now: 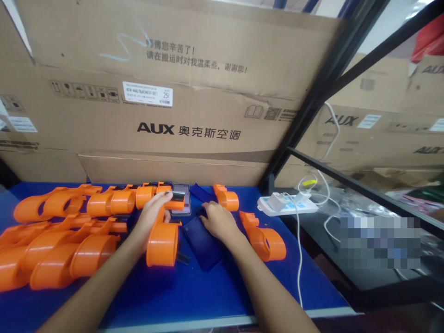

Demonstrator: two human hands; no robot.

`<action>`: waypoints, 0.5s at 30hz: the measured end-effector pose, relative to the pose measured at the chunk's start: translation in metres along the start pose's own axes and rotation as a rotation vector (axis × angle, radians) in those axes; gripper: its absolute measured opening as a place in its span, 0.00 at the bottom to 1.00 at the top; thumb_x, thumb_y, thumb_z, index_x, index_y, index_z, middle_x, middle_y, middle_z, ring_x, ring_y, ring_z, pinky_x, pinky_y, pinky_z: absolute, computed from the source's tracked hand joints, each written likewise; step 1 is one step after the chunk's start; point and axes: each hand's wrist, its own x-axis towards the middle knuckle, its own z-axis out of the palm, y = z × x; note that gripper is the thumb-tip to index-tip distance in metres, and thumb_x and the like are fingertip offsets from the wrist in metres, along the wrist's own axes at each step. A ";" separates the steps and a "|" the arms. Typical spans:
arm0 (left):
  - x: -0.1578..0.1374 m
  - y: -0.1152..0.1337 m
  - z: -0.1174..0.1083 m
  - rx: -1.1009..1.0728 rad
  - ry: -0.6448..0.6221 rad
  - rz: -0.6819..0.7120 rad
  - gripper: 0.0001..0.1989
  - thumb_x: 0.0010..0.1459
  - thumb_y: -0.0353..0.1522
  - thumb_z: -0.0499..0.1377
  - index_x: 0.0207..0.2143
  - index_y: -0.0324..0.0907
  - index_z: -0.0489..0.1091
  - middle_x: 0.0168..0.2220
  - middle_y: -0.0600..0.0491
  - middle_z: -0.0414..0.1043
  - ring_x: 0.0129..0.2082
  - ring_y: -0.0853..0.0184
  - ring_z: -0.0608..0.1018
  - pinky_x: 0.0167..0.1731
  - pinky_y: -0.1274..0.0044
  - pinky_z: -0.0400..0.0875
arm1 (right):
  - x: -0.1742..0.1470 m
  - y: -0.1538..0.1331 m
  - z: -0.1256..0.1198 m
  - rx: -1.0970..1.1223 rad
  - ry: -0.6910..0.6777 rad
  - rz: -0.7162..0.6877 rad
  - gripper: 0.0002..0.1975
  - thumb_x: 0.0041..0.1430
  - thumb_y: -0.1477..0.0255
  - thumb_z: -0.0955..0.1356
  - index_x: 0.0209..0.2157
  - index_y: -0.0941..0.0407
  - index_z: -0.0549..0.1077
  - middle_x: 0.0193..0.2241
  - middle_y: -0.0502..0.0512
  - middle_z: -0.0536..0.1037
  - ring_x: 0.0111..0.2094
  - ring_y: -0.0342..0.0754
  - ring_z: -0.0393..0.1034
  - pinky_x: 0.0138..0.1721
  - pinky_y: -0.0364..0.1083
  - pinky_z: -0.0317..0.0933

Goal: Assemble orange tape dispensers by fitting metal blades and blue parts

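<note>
My left hand is closed around an orange plastic tape dispenser, its round ring hanging toward me. A black strip sits at the dispenser's upper end, near my thumb. My right hand rests with bent fingers at the upper edge of a dark blue flat box or tray. Its fingertips are partly hidden, so what they pinch, if anything, does not show. Below the held dispenser lies a small dark piece on the blue tabletop.
Several orange dispensers stand in rows at the left; two more lie at the right. Behind my hands is a phone. A white power strip with cables sits by a black frame post. Large cardboard walls the back.
</note>
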 end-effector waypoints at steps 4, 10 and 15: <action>-0.001 0.000 0.001 0.023 0.008 0.015 0.22 0.51 0.50 0.68 0.36 0.43 0.68 0.14 0.58 0.65 0.12 0.73 0.64 0.16 0.82 0.58 | 0.001 -0.001 0.003 0.015 0.010 -0.005 0.21 0.62 0.70 0.70 0.56 0.58 0.70 0.51 0.66 0.76 0.51 0.60 0.74 0.45 0.52 0.65; -0.008 0.002 0.004 0.017 0.025 -0.003 0.21 0.52 0.49 0.68 0.36 0.43 0.68 0.15 0.58 0.67 0.12 0.74 0.63 0.16 0.82 0.57 | -0.001 -0.001 -0.002 0.056 0.058 -0.017 0.11 0.61 0.70 0.69 0.46 0.57 0.75 0.45 0.63 0.78 0.46 0.58 0.75 0.41 0.49 0.64; -0.010 0.005 0.007 -0.052 0.030 -0.034 0.20 0.52 0.49 0.68 0.29 0.42 0.69 0.13 0.56 0.67 0.12 0.73 0.65 0.16 0.81 0.59 | -0.001 -0.005 -0.015 0.194 0.214 -0.057 0.07 0.65 0.66 0.67 0.40 0.55 0.74 0.37 0.57 0.78 0.38 0.52 0.74 0.37 0.47 0.62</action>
